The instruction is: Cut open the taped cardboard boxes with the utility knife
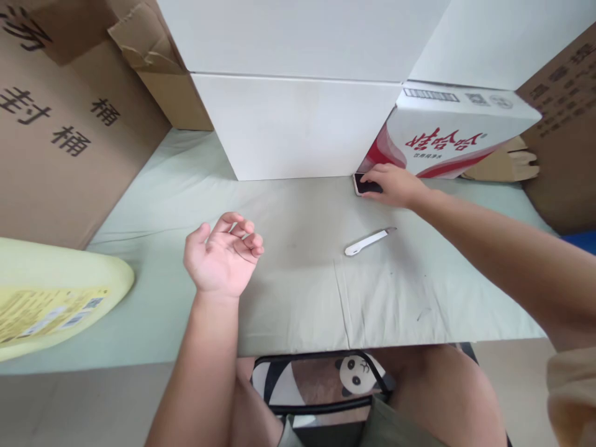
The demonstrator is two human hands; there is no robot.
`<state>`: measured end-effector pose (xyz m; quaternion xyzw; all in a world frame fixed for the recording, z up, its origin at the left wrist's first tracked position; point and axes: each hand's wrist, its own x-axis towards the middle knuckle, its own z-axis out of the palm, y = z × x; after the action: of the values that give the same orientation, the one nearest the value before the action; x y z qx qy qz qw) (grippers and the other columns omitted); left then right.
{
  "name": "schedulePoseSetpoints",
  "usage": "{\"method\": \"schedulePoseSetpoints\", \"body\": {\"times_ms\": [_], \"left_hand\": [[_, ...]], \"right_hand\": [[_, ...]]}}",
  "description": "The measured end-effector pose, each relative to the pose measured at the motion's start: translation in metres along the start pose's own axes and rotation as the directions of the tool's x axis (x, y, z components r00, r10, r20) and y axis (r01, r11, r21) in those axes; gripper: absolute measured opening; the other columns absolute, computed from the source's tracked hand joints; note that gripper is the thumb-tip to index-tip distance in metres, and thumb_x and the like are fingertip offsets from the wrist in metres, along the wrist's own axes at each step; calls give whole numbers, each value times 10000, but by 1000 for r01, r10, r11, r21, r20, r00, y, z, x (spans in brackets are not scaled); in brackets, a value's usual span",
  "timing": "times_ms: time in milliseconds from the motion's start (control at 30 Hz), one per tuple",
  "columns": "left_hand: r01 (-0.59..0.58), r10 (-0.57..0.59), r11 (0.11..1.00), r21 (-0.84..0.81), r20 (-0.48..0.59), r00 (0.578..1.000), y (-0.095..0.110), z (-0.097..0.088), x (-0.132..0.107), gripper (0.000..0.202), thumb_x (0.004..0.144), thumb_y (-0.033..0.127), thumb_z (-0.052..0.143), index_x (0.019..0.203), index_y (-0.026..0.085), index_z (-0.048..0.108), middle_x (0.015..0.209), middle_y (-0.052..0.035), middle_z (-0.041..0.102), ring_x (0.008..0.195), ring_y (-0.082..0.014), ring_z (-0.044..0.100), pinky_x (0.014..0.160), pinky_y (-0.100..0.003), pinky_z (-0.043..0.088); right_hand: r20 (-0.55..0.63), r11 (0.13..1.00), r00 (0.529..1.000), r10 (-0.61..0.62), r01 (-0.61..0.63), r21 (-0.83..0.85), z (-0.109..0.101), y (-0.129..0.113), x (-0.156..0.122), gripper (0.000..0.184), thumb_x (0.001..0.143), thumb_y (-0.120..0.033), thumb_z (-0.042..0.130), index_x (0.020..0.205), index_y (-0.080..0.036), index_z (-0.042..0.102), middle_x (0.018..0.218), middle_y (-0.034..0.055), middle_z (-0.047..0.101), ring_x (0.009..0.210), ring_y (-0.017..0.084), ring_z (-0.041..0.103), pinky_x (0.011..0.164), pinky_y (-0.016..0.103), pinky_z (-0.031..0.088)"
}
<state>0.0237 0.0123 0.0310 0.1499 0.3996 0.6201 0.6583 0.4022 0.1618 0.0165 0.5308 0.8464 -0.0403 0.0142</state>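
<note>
My right hand (395, 184) reaches far across the pale green cloth (298, 292) and grips a dark phone (364, 185) lying at the foot of a white carton with red print (447, 133). My left hand (223, 257) rests palm up near the middle of the cloth, its fingers loosely curled and holding nothing. A small white utility knife (369, 241) lies on the cloth between the two hands, nearer my right forearm.
A large white box (298, 124) stands at the back centre with another on top. Brown cardboard boxes (60, 124) flank both sides. A pale yellow container (51, 298) lies at the left edge. My knees and a panda-print bag (326, 379) show below the cloth's front edge.
</note>
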Motion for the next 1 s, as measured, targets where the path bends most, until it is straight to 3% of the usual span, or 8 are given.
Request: {"method": "schedulePoseSetpoints", "body": {"times_ms": [167, 333, 467, 567, 667, 767, 867, 1000], "left_hand": [[-50, 54, 996, -72, 61, 997, 11, -16, -6, 335, 766, 530, 672, 818, 201, 635, 711, -7, 628, 532, -137, 621, 487, -243, 517], [-119, 127, 989, -83, 103, 987, 25, -42, -13, 378, 716, 533, 746, 826, 185, 649, 716, -1, 640, 549, -137, 654, 523, -241, 529], [-85, 99, 990, -111, 125, 987, 30, -54, -18, 381, 717, 529, 742, 826, 176, 649, 710, -8, 647, 556, -142, 658, 564, -255, 541], [-61, 79, 987, -150, 118, 990, 31, -58, -17, 383, 740, 538, 720, 827, 172, 646, 725, -14, 655, 565, -147, 657, 554, -253, 514], [-42, 67, 983, -178, 138, 988, 33, -60, -12, 414, 736, 569, 720, 812, 169, 647, 720, -18, 649, 562, -157, 655, 551, -265, 497], [-45, 69, 982, -184, 130, 989, 40, -63, -7, 433, 728, 592, 716, 797, 170, 645, 713, -17, 640, 545, -154, 640, 553, -275, 483], [-61, 81, 983, -173, 110, 991, 45, -63, -5, 438, 720, 600, 703, 791, 174, 636, 708, -15, 632, 535, -153, 627, 553, -281, 472], [-168, 171, 983, -73, 43, 984, 41, -60, -8, 405, 739, 584, 663, 793, 185, 620, 694, -13, 624, 551, -158, 622, 566, -289, 468]], "right_hand": [[-67, 959, 962, -265, 270, 83, -8, -84, 32, 412, 978, -406, 528, 1291, -210, 709, 1299, 173, 709, 1194, 369, 679, 993, 512, 570], [-200, 845, 872, -447, 484, 226, -15, -201, 91, 370, 984, -287, 522, 1301, -196, 690, 1290, 169, 701, 1111, 325, 709, 980, 480, 578], [-306, 798, 861, -406, 497, 341, -24, -299, 171, 400, 972, -214, 504, 1343, -189, 651, 1370, 163, 667, 1118, 309, 712, 1036, 523, 580], [-378, 844, 901, -212, 364, 393, -41, -347, 240, 390, 930, -131, 548, 1308, -143, 639, 1511, 178, 555, 1283, 302, 666, 1192, 528, 495], [-353, 899, 935, 18, 139, 415, -61, -360, 296, 321, 887, -86, 636, 1205, -122, 657, 1652, 203, 382, 1388, 351, 609, 1255, 568, 422], [-269, 920, 955, 125, -10, 393, -72, -348, 330, 304, 881, -75, 679, 1184, -77, 656, 1606, 261, 429, 1364, 390, 616, 1204, 626, 436], [-231, 928, 965, 121, -27, 371, -70, -335, 339, 255, 893, -68, 678, 1146, -43, 656, 1487, 266, 549, 1376, 340, 593, 1196, 543, 444], [-295, 924, 952, 78, 42, 379, -59, -337, 320, 203, 916, -63, 630, 1117, -87, 642, 1431, 202, 588, 1363, 298, 596, 1216, 465, 431]]}}
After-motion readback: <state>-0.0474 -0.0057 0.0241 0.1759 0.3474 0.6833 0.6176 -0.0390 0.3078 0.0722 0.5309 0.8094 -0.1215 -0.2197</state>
